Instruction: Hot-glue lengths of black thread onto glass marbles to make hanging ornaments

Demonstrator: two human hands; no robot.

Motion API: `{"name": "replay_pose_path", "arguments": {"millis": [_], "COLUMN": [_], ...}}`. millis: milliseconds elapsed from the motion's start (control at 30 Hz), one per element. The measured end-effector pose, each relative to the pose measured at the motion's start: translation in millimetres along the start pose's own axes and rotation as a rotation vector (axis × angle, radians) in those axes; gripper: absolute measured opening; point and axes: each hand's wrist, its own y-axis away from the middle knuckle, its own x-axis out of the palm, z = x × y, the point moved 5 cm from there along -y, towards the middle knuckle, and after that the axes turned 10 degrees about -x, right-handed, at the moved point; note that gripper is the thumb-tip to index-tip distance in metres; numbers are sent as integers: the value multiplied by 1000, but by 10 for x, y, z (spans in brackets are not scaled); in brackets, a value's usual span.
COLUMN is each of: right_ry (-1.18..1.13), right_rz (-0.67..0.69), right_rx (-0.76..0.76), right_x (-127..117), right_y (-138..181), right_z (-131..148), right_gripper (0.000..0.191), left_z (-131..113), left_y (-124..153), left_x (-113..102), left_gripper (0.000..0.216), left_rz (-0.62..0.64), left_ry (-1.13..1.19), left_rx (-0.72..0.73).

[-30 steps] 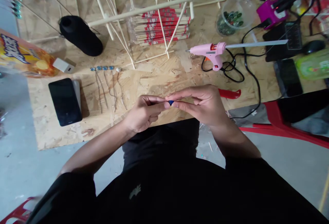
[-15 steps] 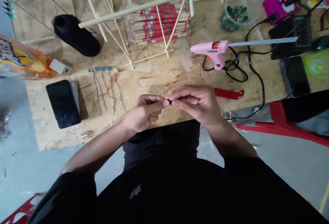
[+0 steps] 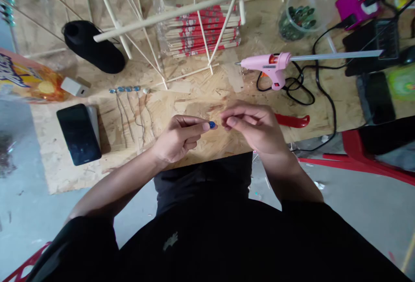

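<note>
My left hand [image 3: 180,138] pinches a small blue glass gem [image 3: 212,125] between thumb and forefinger, above the front of the wooden table [image 3: 207,154]. Just to its right, my right hand [image 3: 254,127] is apart from the gem, its thumb and fingertips drawn together; whatever may be in them is hidden. Left of my hands lie several blue gems [image 3: 129,89] with thin twisted strings trailing toward me. A whitish bead [image 3: 145,91] with a string ends that row.
A pink glue gun [image 3: 270,66] with its cable lies behind my right hand, near a red-handled tool [image 3: 293,120]. Farther back stand a stick frame [image 3: 181,12], red-wrapped chopsticks [image 3: 204,31] and a tub of glass marbles [image 3: 300,16]. A phone [image 3: 78,134] rests at left.
My right hand has let go of the blue gem and drawn slightly away to the right. The gem stays in my left hand, more of it now showing.
</note>
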Motion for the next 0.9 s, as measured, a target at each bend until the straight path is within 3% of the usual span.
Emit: {"name": "replay_pose_path", "arguments": {"millis": [200,300,367,400,533,633,733,900], "right_ry": [419,649,817,870,919,978,980,699], "right_rz": [-647,-754,-661,-577,-253,-173,-137,12], "right_rx": [-220,-296,-245,-203,-198,-347,-424,-375], "right_x": [-1032,-1478,-1639,-1678,-1603,-1434,-1231,-819], "right_y": [244,120,-89,-206,-533,-577,-551,-528], "right_z": [17,-77,-199,-269,-374,-166,117,310], "right_gripper": [26,56,83,84,37,15,17,25], "left_z": [-116,-159,-176,-179,-183,-214,-270,-317], "left_y": [-52,-106,-147,-168,-230,-240,-233,-252], "left_x": [-86,-114,-121,-123,-149,-187,-233,-311], "left_gripper": [28,25,23,22,25,27,26,24], "left_rz": [-49,-69,-71,-69,-77,-113,-156,-196], "left_ry": [2,7,21,29,63,91,117,144], "left_rx": [0,34,67,81,112,130,153,202]}}
